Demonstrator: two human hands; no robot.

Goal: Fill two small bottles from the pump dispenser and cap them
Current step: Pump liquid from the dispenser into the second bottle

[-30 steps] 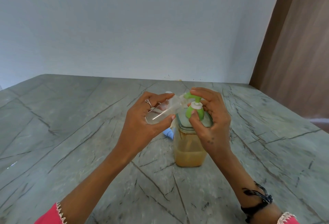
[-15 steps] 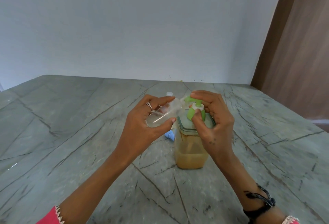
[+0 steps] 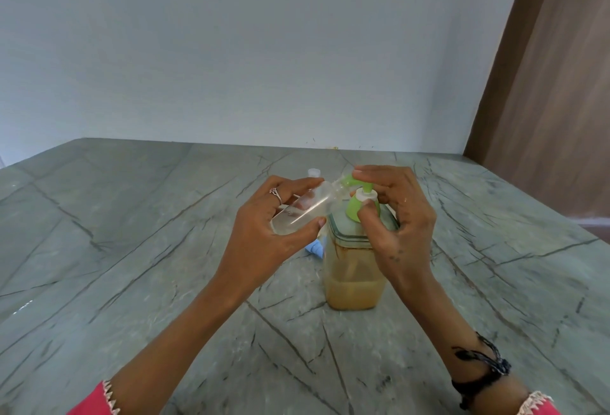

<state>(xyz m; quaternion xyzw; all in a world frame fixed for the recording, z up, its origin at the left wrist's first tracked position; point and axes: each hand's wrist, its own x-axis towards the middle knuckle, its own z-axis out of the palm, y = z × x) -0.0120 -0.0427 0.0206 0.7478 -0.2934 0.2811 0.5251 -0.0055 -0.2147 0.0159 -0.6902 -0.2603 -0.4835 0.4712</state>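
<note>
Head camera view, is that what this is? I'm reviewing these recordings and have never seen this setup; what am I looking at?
Yes. The camera sits on a person's head, looking down at bare hands; there is no robot. The left hand holds a small clear bottle, tilted, with its mouth at the green pump spout. The right hand grips the pump dispenser, a jar partly filled with amber liquid, standing on the grey marble counter. Behind the hands, a small white-capped item and something blue show only partly.

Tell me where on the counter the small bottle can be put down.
Bare counter lies wide to the left of the left hand, and in front of the dispenser, between the forearms. It is crowded just behind the dispenser, where a blue thing and a white cap sit.
</note>
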